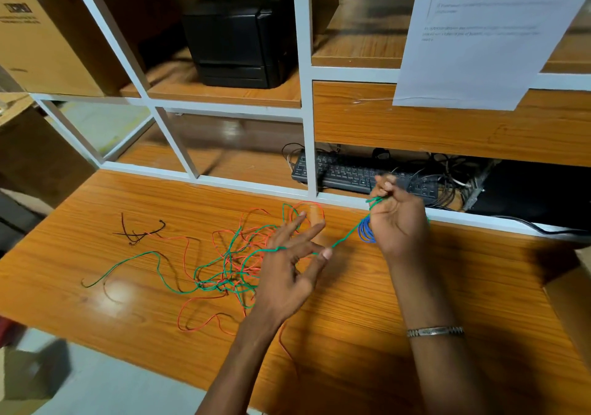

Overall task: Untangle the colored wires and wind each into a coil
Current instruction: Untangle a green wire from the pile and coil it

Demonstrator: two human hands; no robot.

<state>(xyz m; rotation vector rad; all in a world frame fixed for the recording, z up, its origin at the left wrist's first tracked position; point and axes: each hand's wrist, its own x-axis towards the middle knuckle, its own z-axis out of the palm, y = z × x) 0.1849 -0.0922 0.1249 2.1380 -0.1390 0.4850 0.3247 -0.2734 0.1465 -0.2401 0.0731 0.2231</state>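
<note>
Right hand (398, 219) raised off the tabletop (134, 197), fingers curled round a few turns of green wire (347, 235) at the fingertips. A small blue coil (367, 233) hangs at the heel of this hand, just beside the palm; whether the hand grips it or it only hangs there, cannot tell.

Left hand (287, 254) lower and nearer the body, fingers spread and mostly straight. The green wire runs taut from the right hand down across the left thumb tip; it looks guided over the fingers rather than pinched.

Beyond the left hand, away from the right, lies the tangle (236, 261): green and orange wire (198, 315) looped through each other, flat on the tabletop. Farther out on that same side, well apart from the tangle, a short black wire (137, 231) lies loose, uncoiled.

Count: four wire colours seen — one blue, one green, one orange, one black. Two hands, both in view. One bracelet (435, 331) on the right wrist.

Progress, as a judgement: blue appears wound, so one of four done. Green coil just begun, most of its length still in the tangle. Orange and black untouched. Roughly a quarter through.
</note>
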